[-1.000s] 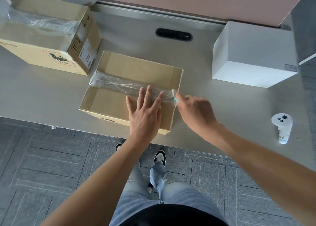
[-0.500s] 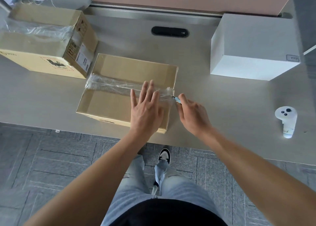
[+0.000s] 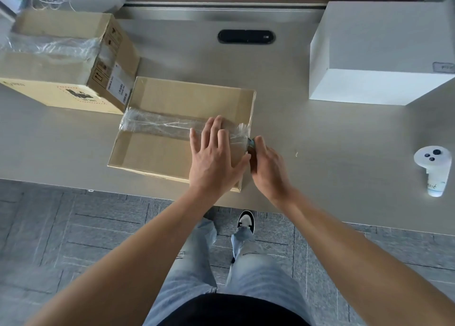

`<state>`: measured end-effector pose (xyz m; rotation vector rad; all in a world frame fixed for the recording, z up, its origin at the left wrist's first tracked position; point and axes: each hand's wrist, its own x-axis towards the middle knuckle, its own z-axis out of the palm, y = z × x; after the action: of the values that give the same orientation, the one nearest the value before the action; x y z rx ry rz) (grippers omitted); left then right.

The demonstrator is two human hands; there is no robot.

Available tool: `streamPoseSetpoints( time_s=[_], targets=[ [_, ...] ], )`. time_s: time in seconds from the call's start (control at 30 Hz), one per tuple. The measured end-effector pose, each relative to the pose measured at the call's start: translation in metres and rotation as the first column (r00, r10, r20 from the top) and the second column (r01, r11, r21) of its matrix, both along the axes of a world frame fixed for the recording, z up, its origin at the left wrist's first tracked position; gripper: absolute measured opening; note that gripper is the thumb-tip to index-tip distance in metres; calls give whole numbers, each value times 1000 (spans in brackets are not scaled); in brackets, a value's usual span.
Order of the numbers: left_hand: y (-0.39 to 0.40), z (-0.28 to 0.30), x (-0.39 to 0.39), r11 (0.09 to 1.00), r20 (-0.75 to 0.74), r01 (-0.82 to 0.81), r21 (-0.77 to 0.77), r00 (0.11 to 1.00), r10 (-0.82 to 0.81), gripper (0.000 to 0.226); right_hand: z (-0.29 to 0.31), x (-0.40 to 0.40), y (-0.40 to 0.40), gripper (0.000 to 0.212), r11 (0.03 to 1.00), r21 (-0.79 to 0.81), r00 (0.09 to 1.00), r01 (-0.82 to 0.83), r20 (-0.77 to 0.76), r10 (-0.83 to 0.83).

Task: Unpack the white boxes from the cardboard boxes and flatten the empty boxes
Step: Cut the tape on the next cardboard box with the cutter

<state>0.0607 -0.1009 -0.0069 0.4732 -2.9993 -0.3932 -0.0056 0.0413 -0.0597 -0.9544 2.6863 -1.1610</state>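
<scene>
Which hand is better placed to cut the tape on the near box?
The right hand: it holds a small cutter at the tape's right end, while the left hand presses flat on the cardboard box.

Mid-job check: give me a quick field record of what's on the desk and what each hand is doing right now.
near box: taped shut, at the desk's front edge
tape: clear strip across the near box's top
left hand: flat, pressing on the near box's top
right hand: grips a small tool at the tape's right end
far box: left rear, taped, unopened
white box: right rear, out on the desk
controller: white, far right
</scene>
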Motion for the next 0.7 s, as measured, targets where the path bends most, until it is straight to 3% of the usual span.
streamPoseSetpoints(
  time_s=[0.1, 0.27, 0.4, 0.5, 0.57, 0.7],
  targets=[
    [1, -2, 0, 1000, -15, 0, -9, 1000, 0, 66, -2, -1, 0, 26, 1000, -20, 999, -8, 35, 9],
    [1, -2, 0, 1000, -32, -3, 0, 999, 3, 62, -6, -2, 0, 21, 999, -43, 999, -27, 33, 28],
    [0, -1, 2, 1000, -50, 1, 15, 999, -1, 62, -41, 11, 25, 10, 980, 190, 995, -58, 90, 42],
    [-1, 0, 3, 1000, -39, 2, 26, 999, -1, 64, -50, 20, 37, 9, 976, 157, 965, 151, 189, -180],
    [-3, 4, 0, 999, -46, -17, 47, 999, 19, 61, -33, 7, 27, 19, 939, 71, 893, 335, 293, -341],
    [-18, 7, -5, 1000, -79, 14, 23, 997, -12, 57, 0, -37, -3, 33, 881, -121, 774, 457, 542, -327]
  ],
)
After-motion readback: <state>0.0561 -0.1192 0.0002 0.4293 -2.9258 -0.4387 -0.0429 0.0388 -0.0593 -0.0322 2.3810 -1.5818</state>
